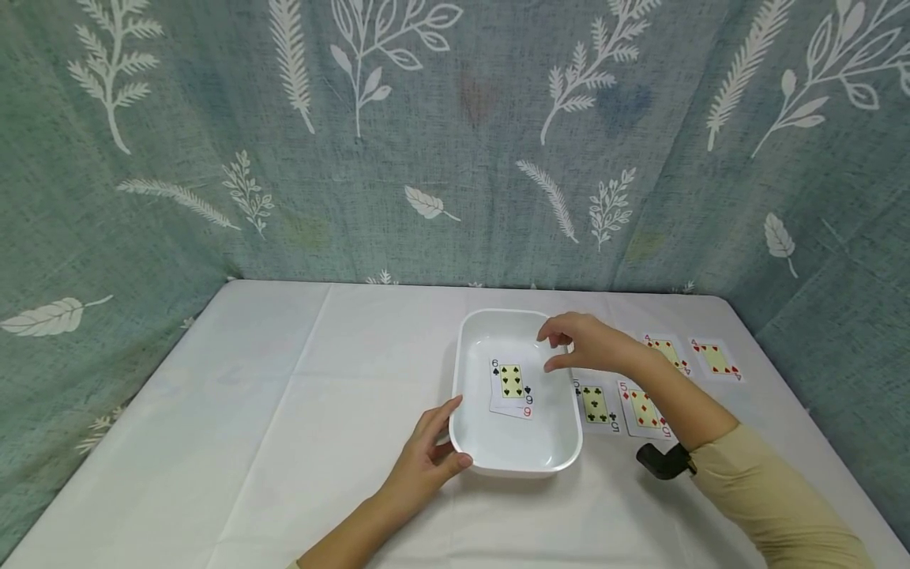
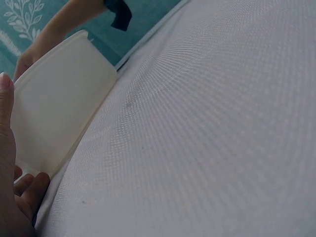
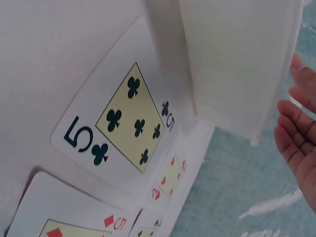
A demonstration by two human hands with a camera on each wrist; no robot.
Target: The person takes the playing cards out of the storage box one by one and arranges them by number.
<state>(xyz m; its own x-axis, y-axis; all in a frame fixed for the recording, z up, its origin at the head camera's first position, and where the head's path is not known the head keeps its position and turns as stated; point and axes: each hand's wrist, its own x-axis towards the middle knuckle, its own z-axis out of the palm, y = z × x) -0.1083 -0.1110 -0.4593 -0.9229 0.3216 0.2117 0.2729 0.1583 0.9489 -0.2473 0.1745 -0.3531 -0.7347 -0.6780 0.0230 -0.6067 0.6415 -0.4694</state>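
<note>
A white rectangular dish (image 1: 517, 468) stands on the white tablecloth. In it lies a six of spades (image 1: 511, 381) on top of a red six (image 1: 524, 411). My left hand (image 1: 449, 433) grips the dish's near-left corner, thumb round the front rim and fingers along the left wall. In the left wrist view the left hand (image 2: 10, 163) lies against the dish (image 2: 59, 113). My right hand (image 1: 547, 352) hovers over the dish's right rim, fingers loosely curled and holding nothing. The right wrist view has its fingers (image 3: 296, 128) beside the dish (image 3: 237, 64).
To the right of the dish lie a five of clubs (image 1: 596, 405), a five of diamonds (image 1: 643, 409) and two red fours (image 1: 668, 353) (image 1: 714, 359). A leaf-patterned curtain (image 1: 426, 158) encloses the table on three sides. A black camera mount (image 1: 661, 461) sits on my right wrist.
</note>
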